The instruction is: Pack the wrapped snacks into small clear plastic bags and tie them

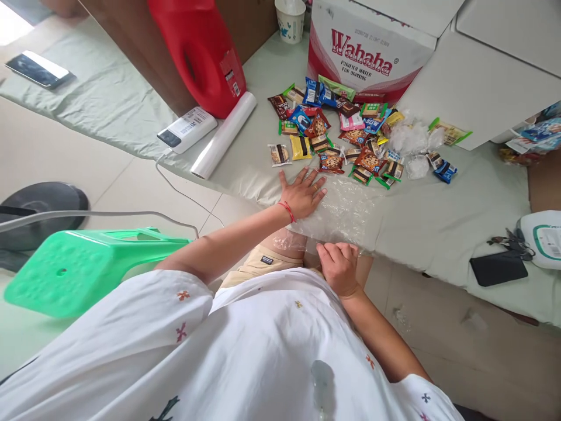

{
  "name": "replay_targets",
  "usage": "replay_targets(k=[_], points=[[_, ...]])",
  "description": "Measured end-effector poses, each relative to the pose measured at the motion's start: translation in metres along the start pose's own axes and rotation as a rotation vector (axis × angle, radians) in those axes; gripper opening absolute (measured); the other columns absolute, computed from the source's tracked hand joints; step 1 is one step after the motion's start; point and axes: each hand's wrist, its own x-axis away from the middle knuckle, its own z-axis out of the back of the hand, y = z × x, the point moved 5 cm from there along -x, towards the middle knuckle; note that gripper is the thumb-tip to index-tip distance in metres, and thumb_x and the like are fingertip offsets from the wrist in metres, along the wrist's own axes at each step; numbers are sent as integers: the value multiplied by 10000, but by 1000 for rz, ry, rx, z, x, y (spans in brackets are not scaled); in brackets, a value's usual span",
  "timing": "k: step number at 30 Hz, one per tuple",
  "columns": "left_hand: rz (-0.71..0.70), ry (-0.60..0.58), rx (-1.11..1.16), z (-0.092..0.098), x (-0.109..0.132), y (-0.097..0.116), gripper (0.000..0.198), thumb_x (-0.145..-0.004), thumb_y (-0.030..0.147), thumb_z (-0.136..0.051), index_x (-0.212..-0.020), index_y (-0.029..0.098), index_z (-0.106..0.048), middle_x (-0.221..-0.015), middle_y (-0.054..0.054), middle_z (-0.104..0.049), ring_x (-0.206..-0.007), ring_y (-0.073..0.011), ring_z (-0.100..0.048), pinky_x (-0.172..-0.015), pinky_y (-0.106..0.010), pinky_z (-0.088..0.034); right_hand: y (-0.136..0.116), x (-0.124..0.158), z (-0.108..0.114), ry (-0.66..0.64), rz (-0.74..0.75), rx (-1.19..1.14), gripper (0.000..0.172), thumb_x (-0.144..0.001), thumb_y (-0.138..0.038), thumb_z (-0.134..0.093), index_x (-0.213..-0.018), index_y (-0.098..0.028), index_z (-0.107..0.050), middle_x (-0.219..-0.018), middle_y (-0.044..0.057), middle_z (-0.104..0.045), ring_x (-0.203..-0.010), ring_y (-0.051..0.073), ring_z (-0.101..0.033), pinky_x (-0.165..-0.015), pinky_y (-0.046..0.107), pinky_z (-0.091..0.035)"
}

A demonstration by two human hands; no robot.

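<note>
A thin, crinkled clear plastic sheet (350,202) lies over the front edge of the cloth-covered surface and hangs down over my lap. My left hand (302,193) rests flat on its left part with the fingers spread. Closer to my body, my right hand (339,266) is closed on the sheet's near edge; the fingertips are partly hidden. Just beyond my left fingers lies a loose heap of small wrapped snacks (331,161) in brown, blue, green and yellow packets. At the heap's right side is a crumpled bundle of clear plastic (409,137).
A white plastic roll (224,135), a power bank (187,130) with a cable and a red jug (201,52) stand at the left. Behind the snacks is a Wahaha carton (368,52). A black phone (498,268) and keys (511,242) lie right. A green stool (87,266) is at lower left.
</note>
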Motion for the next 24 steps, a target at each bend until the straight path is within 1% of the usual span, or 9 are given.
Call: replay_targets(k=[6,10,12,15,16,18,19,21,24], points=[[-23,9,8,-1,2,-5,607,-1071,559,-250,-1616,337,-398,-1718,-66,-318,-1605,-384,-224,-1162,-838,119,-16,16,13,-3,14,-7,235,-1004,-194,-591,-1180,-228,-743,-941,61,-745,-886,200,-593,-875,385,-390],[-76,16,-26,-3,9,-5,628,-1055,576,-318,-1635,337,-353,-1732,-83,-278,-1608,-389,-210,-1158,-839,123,-14,10,19,-102,47,-196,196,-1020,-206,-572,-1133,-212,-732,-968,66,-753,-873,188,-634,-841,357,-434],[-102,26,-39,-3,14,-4,632,-1053,586,-318,-1636,342,-347,-1735,-88,-268,-1609,-382,-210,-1159,-840,116,14,0,27,-23,-109,-290,220,-1044,-264,-522,-1151,-211,-706,-1026,90,-747,-928,202,-655,-872,358,-466],[-123,47,-43,-2,19,-3,633,-1055,596,-305,-1633,345,-351,-1727,-91,-292,-1607,-372,-226,-1166,-836,104,87,-17,35,243,-593,-189,373,-1027,-429,-487,-1241,-160,-631,-1138,176,-703,-1042,286,-630,-957,460,-467],[-126,50,-44,-1,19,-3,632,-1054,597,-308,-1631,343,-356,-1723,-92,-303,-1605,-370,-232,-1169,-835,99,111,-26,33,268,-700,-132,484,-988,-496,-520,-1291,-127,-600,-1190,211,-683,-1085,319,-613,-996,513,-445],[-130,49,-45,0,20,-2,627,-1053,591,-319,-1624,340,-373,-1716,-93,-317,-1602,-372,-242,-1172,-834,89,150,-49,19,178,-807,-98,673,-883,-563,-616,-1358,-89,-563,-1200,226,-678,-1112,346,-599,-1029,548,-419],[-132,48,-46,1,21,-1,621,-1052,587,-322,-1620,342,-382,-1715,-91,-320,-1601,-374,-246,-1174,-834,85,165,-61,9,92,-831,-122,693,-837,-559,-652,-1347,-95,-582,-1144,199,-697,-1071,333,-611,-1011,525,-434],[-132,54,-42,2,21,-2,605,-1056,573,-319,-1614,348,-394,-1711,-84,-330,-1598,-374,-257,-1180,-829,79,189,-80,-7,-66,-869,-235,563,-779,-518,-684,-1192,-135,-680,-950,110,-716,-901,265,-624,-897,421,-474],[-124,72,-24,4,21,-5,594,-1066,544,-305,-1618,339,-387,-1684,-80,-387,-1596,-354,-275,-1201,-804,88,215,-93,-12,-119,-927,-516,390,-693,-514,-720,-870,-167,-711,-734,17,-645,-687,159,-536,-698,302,-420]])
